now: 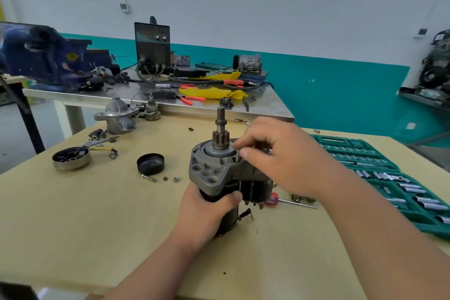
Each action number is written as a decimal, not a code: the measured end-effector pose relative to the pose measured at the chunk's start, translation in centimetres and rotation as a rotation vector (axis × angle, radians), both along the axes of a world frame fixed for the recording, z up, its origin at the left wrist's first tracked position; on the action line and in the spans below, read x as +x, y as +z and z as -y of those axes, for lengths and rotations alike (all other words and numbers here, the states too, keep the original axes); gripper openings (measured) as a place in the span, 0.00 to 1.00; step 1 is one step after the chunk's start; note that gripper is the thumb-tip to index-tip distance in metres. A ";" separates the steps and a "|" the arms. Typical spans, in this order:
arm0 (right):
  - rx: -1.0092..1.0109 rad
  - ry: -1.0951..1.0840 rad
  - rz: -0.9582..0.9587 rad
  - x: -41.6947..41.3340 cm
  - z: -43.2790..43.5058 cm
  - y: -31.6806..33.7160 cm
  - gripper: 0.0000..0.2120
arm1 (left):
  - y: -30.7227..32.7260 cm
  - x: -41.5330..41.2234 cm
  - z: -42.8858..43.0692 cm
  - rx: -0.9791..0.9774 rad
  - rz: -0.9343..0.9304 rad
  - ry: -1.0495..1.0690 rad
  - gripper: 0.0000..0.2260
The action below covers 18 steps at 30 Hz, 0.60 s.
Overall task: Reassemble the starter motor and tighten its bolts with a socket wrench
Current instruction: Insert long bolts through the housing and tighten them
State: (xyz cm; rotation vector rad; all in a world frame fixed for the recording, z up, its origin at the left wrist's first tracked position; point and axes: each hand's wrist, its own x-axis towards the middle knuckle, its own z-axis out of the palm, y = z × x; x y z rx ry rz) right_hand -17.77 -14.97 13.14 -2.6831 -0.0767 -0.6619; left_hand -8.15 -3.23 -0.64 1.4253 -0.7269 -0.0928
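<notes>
The left hand (209,209) wraps the starter motor (214,170)'s black body, steadying it upright on the counter (73,226), so the right hand (280,153), at its 2 o'clock, can pinch a thin metal piece (238,158), probably a bolt, into the housing rim.

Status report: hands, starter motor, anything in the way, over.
Left hand grips grey-and-black starter motor, upright. Right hand pinches thin metal piece at housing rim. Red-handled screwdriver lies beside base.

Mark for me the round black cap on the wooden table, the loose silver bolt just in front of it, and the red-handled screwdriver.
round black cap (150,164): head view, its middle.
loose silver bolt (149,178): head view, mid-shank.
red-handled screwdriver (272,198): head view, the red handle.
</notes>
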 end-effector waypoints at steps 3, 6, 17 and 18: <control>-0.073 -0.058 -0.221 0.8 0.4 2.2 0.05 | -0.3 0.2 0.2 0.022 -0.068 -0.006 0.26; -0.307 -0.093 -0.319 2.1 0.1 3.9 0.10 | -0.4 0.2 0.4 0.023 -0.105 0.003 0.27; -0.185 -0.592 -0.507 3.3 11.7 -5.3 0.10 | -0.8 1.4 0.5 -0.017 -0.274 0.068 0.18; -0.214 -0.614 -0.611 3.7 12.3 -7.3 0.11 | -0.9 1.6 0.4 -0.023 -0.291 0.060 0.18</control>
